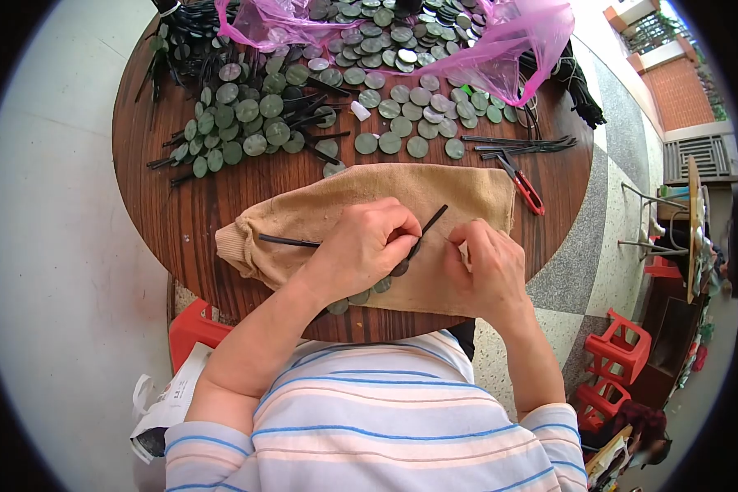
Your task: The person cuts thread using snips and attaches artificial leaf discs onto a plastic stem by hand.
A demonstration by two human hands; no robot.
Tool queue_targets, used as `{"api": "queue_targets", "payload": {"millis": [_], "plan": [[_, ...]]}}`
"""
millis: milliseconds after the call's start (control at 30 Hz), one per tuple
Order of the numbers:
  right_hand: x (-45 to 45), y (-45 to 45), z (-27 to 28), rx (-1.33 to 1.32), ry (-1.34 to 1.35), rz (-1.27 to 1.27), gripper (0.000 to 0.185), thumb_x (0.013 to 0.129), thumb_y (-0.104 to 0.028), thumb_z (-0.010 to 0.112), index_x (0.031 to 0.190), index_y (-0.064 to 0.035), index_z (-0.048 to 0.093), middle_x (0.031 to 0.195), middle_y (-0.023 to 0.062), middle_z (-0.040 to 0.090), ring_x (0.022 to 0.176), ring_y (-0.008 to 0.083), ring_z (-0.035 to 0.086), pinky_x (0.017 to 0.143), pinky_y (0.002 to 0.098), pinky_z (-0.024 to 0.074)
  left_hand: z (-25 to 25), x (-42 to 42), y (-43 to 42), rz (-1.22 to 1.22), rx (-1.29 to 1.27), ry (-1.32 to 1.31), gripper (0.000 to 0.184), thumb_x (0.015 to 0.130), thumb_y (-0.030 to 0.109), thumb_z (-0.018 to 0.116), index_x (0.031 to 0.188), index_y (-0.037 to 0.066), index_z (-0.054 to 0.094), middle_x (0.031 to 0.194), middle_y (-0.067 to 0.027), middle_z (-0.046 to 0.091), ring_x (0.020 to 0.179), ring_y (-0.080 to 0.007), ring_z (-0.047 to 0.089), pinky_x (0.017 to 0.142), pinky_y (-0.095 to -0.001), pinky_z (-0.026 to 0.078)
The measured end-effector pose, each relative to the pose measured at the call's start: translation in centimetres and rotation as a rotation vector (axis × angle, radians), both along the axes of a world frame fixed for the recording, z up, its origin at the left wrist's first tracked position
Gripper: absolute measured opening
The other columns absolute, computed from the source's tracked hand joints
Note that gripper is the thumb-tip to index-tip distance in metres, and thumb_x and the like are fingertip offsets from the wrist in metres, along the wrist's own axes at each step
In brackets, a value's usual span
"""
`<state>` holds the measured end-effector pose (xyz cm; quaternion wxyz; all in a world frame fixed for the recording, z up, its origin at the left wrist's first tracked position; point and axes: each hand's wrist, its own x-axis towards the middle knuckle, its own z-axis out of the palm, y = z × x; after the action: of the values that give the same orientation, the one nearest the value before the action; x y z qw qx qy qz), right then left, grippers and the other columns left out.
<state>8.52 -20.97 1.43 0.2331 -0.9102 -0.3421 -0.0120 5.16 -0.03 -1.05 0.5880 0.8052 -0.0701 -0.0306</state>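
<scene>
Thin black rod (438, 216), pinched between the thumb and index finger of the left hand (365, 246), its upper end jutting past the fingertips, above a tan cloth (467, 189) on a round wood-grain counter (168, 197). The right hand (492, 266), fingers curled, is just beside the rod, apart from it; whether they grip anything fine, I cannot tell. Greenish discs (359, 298) lie below the left wrist.

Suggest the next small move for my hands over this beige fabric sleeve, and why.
I'd probably bring your right hand in to steady the upper end of the thin, straight black strip. Your left hand pinches it lower down, while that end sticks out unsupported and your right hand is apart from it. I can't tell whether the right holds anything.
</scene>
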Motion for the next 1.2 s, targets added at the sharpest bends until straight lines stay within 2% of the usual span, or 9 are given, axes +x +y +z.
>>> {"api": "queue_targets", "payload": {"millis": [133, 233, 433, 733, 833, 1033, 1133, 1200], "plan": [[0.2, -0.7, 0.0, 0.151, 0.22, -0.01, 0.018, 0.077, 0.0, 0.067, 0.09, -0.0052, 0.056, 0.081, 0.0113, 0.062, 0.07, 0.0295, 0.065, 0.061, 0.0381, 0.0504, 0.1, 0.1, 0.2, -0.057, 0.008, 0.001, 0.005, 0.083, -0.001, 0.067, 0.088, -0.003, 0.067, 0.083, -0.0088, 0.064, 0.069, -0.0146, 0.062, 0.062, -0.0276, 0.049], [0.5, -0.6, 0.0, 0.209, 0.268, 0.051, 0.017, 0.08, 0.002, 0.066, 0.094, -0.0042, 0.057, 0.08, 0.0116, 0.061, 0.071, 0.0301, 0.065, 0.06, 0.0379, 0.0514, 0.0, 0.1, 0.2, -0.061, -0.002, -0.008, 0.005, 0.083, -0.002, 0.067, 0.088, -0.003, 0.067, 0.082, -0.0086, 0.064, 0.069, -0.0142, 0.061, 0.061, -0.0274, 0.049], [1.7, -0.9, 0.1, 0.151, 0.185, 0.191, 0.022, 0.082, 0.005, 0.065, 0.101, -0.0039, 0.061, 0.084, 0.0109, 0.061, 0.072, 0.0301, 0.065, 0.061, 0.0388, 0.0526, 0.1, 0.2, 0.3, -0.064, -0.009, -0.014, 0.005, 0.083, -0.003, 0.067, 0.088, -0.003, 0.067, 0.082, -0.0081, 0.064, 0.069, -0.0133, 0.061, 0.061, -0.0267, 0.049], [1.9, -1.1, -0.8, 0.146, 0.041, 0.301, 0.035, 0.068, 0.006, 0.067, 0.101, -0.0037, 0.064, 0.097, 0.0107, 0.06, 0.081, 0.0267, 0.066, 0.064, 0.0363, 0.0556, 0.3, 0.2, 0.2, -0.061, -0.005, 0.013, 0.006, 0.083, -0.003, 0.067, 0.088, -0.002, 0.068, 0.082, -0.0079, 0.065, 0.068, -0.0133, 0.062, 0.061, -0.0265, 0.049], [1.9, -0.5, -0.8, 0.167, 0.019, 0.292, 0.03, 0.07, 0.008, 0.07, 0.097, -0.0036, 0.067, 0.094, 0.0097, 0.061, 0.076, 0.0265, 0.065, 0.06, 0.0351, 0.0538, 0.2, 0.2, 0.2, -0.056, -0.008, 0.013, 0.006, 0.083, -0.003, 0.067, 0.088, -0.002, 0.068, 0.082, -0.008, 0.065, 0.069, -0.0136, 0.062, 0.061, -0.0267, 0.049], [2.4, 0.1, -0.7, 0.129, -0.038, 0.335, 0.03, 0.07, 0.008, 0.071, 0.098, -0.004, 0.069, 0.096, 0.0093, 0.06, 0.076, 0.0239, 0.065, 0.059, 0.0337, 0.0538, 0.0, 0.2, 0.2, -0.051, -0.008, -0.023, 0.006, 0.083, -0.003, 0.068, 0.089, -0.002, 0.067, 0.082, -0.0085, 0.065, 0.069, -0.0146, 0.062, 0.061, -0.0274, 0.049], [2.7, -0.1, -1.0, 0.107, -0.028, 0.381, 0.027, 0.074, -0.002, 0.066, 0.1, -0.0028, 0.066, 0.098, 0.0117, 0.058, 0.083, 0.0269, 0.066, 0.064, 0.036, 0.0556, 0.0, 0.2, 0.2, -0.05, -0.009, -0.029, 0.006, 0.083, -0.003, 0.068, 0.088, -0.002, 0.067, 0.081, -0.0086, 0.065, 0.069, -0.0147, 0.062, 0.061, -0.0275, 0.049], [2.9, -0.2, -0.9, 0.13, -0.002, 0.384, 0.028, 0.072, -0.001, 0.067, 0.1, -0.0028, 0.066, 0.098, 0.0114, 0.059, 0.083, 0.0267, 0.066, 0.064, 0.0358, 0.0558, -0.1, 0.2, 0.2, -0.048, -0.004, -0.04, 0.006, 0.083, -0.003, 0.068, 0.088, -0.002, 0.067, 0.082, -0.0085, 0.065, 0.069, -0.0146, 0.062, 0.061, -0.0275, 0.049]]}}
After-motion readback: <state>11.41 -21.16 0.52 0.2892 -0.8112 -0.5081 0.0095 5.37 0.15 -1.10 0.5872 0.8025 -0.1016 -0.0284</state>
